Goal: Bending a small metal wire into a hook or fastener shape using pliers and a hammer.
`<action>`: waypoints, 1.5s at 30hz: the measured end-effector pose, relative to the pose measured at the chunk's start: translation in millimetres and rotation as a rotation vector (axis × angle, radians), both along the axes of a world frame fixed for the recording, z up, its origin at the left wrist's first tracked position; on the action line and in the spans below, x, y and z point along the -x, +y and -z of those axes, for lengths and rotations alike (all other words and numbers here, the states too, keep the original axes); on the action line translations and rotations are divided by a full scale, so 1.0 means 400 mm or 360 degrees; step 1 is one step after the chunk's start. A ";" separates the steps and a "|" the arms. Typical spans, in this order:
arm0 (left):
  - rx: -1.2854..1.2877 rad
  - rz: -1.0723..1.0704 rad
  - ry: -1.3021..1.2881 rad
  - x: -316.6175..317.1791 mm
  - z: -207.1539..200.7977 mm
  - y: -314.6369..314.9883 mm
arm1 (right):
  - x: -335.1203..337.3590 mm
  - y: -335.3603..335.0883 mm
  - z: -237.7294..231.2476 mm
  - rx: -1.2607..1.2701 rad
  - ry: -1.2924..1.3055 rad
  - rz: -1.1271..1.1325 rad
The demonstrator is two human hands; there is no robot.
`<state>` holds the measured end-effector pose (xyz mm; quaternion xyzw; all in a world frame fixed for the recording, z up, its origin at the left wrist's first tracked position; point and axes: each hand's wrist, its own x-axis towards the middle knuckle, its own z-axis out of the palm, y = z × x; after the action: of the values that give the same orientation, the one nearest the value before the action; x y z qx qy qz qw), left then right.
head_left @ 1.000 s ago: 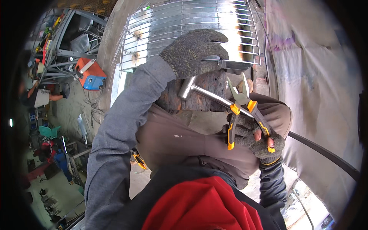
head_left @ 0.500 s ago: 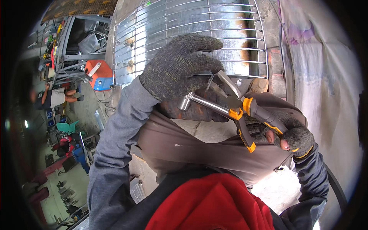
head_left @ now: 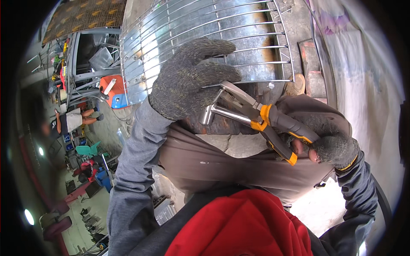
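My gloved left hand lies across the near edge of a wire rack of shiny parallel rods. Its thumb and a finger point right, and the rest curl out of sight around the rods. In my gloved right hand is a pair of pliers with black and orange handles. The plier jaws are at the rack's near edge, close beneath my left hand. A silver rod with a short cylindrical head, hammer-like, runs behind the pliers; its far end is hidden.
Under the rack lies a shiny metal sheet with scorched patches. An orange and blue box stands left of it. A pale curtain hangs along the right. Farther left, another person is among tools and frames.
The plier jaws have shifted left and closer to my left hand. The handles have tilted slightly. The whole view has turned a little, and the rack appears higher and more slanted.
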<state>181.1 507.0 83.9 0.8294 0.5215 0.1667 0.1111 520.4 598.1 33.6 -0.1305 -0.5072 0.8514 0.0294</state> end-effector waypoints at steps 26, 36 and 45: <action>0.0048 -0.0024 -0.0061 -0.002 0.004 -0.003 | 0.002 -0.036 0.060 0.0490 -0.0316 0.0077; 0.0040 -0.0047 -0.0108 -0.004 0.012 -0.004 | 0.007 -0.060 0.024 0.0753 -0.0191 0.0089; -0.0014 -0.0006 -0.0087 0.002 0.012 -0.001 | 0.023 -0.095 0.055 0.0417 0.0142 -0.0062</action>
<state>180.4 506.7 79.1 0.8241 0.5190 0.1919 0.1214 511.1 560.3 11.6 -0.0852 -0.3923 0.9157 0.0181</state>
